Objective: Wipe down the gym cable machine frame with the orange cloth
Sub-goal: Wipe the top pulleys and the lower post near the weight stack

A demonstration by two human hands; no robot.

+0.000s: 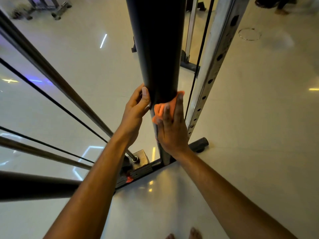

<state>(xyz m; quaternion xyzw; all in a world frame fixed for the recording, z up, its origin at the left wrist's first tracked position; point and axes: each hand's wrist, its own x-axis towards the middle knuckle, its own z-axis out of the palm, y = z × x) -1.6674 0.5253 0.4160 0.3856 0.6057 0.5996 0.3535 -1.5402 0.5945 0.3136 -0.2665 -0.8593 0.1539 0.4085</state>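
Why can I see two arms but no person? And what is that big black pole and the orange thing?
The camera sits on the person's head and looks down, so you see only their arms and their toes at the bottom. The black pole is part of a gym machine standing on the floor. The orange thing is a cloth. The right hand presses it flat against the pole to wipe it. The left hand holds the pole's other side, its fingers touching it. The silver post with holes belongs to the machine too.

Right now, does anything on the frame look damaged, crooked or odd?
Nothing stands out. The black post looks straight and unmarked, with the cloth pressed to it under the right hand; the left hand steadies its other side.
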